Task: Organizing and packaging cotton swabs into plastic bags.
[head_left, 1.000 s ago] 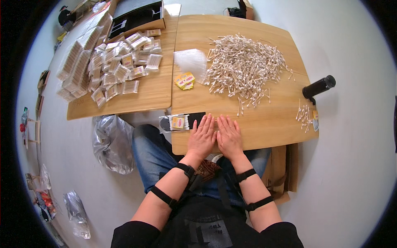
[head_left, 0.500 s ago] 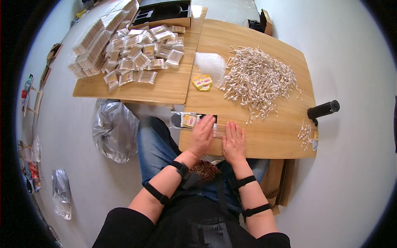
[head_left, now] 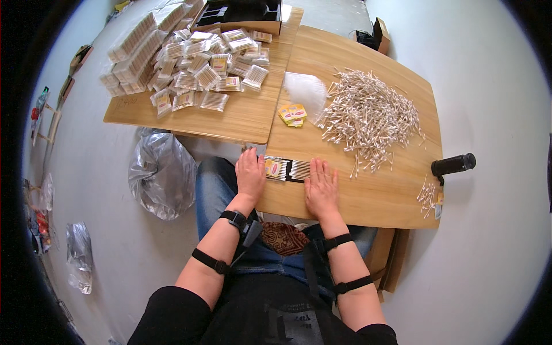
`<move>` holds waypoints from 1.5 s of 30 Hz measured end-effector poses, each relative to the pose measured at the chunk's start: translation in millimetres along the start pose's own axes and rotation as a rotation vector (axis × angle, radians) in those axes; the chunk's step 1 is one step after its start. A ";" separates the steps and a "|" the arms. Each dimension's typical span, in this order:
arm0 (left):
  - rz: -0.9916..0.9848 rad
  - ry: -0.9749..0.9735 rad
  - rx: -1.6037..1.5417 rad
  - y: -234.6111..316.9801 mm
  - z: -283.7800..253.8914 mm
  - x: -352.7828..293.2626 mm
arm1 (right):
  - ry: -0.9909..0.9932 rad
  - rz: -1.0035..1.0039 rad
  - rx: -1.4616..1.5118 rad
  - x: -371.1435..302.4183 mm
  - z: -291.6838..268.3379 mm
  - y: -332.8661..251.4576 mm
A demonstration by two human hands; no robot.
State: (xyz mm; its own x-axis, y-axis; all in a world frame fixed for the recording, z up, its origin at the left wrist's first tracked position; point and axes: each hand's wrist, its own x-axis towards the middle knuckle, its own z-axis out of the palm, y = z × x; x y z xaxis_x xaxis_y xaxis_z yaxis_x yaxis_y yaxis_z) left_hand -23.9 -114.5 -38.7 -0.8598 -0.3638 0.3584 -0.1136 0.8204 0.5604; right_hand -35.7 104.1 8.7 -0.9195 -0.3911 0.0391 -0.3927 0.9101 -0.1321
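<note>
A black flat tray [head_left: 287,170] lies at the table's front edge. On its left part sits a clear bag of cotton swabs [head_left: 282,171] with a yellow card [head_left: 272,168] in front of them. A row of loose cotton swabs [head_left: 300,171] fills the right part. My left hand [head_left: 250,177] rests with fingers stretched over the bag's left end, covering it. Flat beside the row's right end, my right hand [head_left: 322,187] has its fingers extended and covers the swab tips there. Whether anything lies under either palm is hidden.
A big heap of loose cotton swabs [head_left: 374,118] spreads at the back right, beside clear bags [head_left: 305,91] and yellow cards [head_left: 293,114]. Filled swab packets [head_left: 214,102] pile on the left table. A black cylinder [head_left: 453,165] stands out at the right edge, near a few swabs [head_left: 426,196].
My left hand has moved left, from the tray's middle to the bag's left end, uncovering the row of swabs. My right hand stays at the row's right end.
</note>
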 end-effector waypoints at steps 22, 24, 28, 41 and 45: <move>-0.066 -0.253 0.032 4.2 7.9 -4.1 | -0.006 -0.096 -0.003 2.4 0.3 -6.8; -0.073 -0.262 0.025 5.0 7.1 -4.2 | 0.011 -0.110 -0.019 5.1 1.7 -12.7; -0.043 -0.265 0.059 3.7 8.0 -3.8 | -0.002 -0.114 0.020 14.5 6.7 -32.9; -0.019 -0.126 -0.098 4.8 -8.6 9.2 | 0.063 -0.055 0.305 7.8 5.6 -21.8; -0.175 0.106 -0.301 -9.5 -24.1 22.2 | 0.015 -0.080 0.150 -2.4 -5.5 -9.8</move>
State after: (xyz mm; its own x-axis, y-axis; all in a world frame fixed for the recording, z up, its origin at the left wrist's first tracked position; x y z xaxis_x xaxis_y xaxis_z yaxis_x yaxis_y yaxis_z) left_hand -29.9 -141.0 -18.1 -0.7819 -0.5443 0.3040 -0.0895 0.5806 0.8093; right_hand -29.7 96.9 15.3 -0.8859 -0.4585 0.0703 -0.4591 0.8449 -0.2746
